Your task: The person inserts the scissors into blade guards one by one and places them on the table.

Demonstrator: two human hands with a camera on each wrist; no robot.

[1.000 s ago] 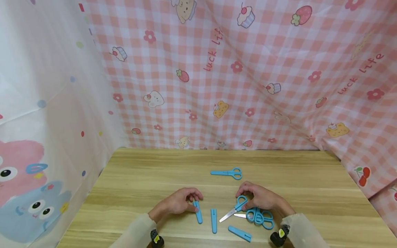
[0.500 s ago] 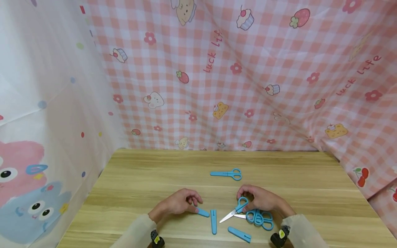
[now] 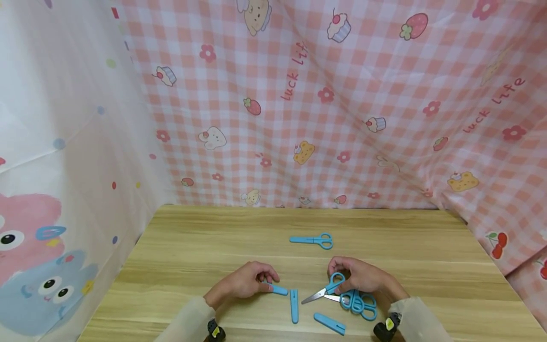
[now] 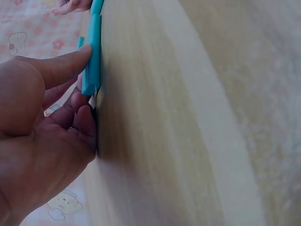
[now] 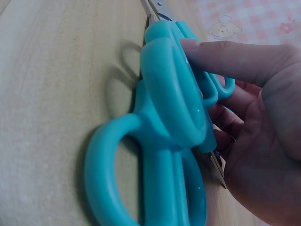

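My left hand (image 3: 243,280) pinches a blue scissors cover (image 3: 279,289) between thumb and fingers, low over the table. In the left wrist view the thumb presses on the side of this cover (image 4: 94,52). My right hand (image 3: 363,275) holds a pair of blue-handled scissors (image 3: 331,287) by the handle, bare blades pointing left toward the covers. Right beside that hand lie more blue scissors (image 3: 352,302), overlapping one another, with one bare blade showing. Their large handle loops (image 5: 108,174) fill the front of the right wrist view.
Two loose blue covers, one upright in view (image 3: 294,306) and one slanted (image 3: 330,323), lie on the wooden table (image 3: 192,237) between and below the hands. Farther back rests a covered pair of scissors (image 3: 312,240). A pink checked curtain (image 3: 273,123) hangs behind the table.
The cover in my left hand has turned from pointing toward me to pointing right, at the loose cover. My right hand keeps its hold on the scissors, almost in place.
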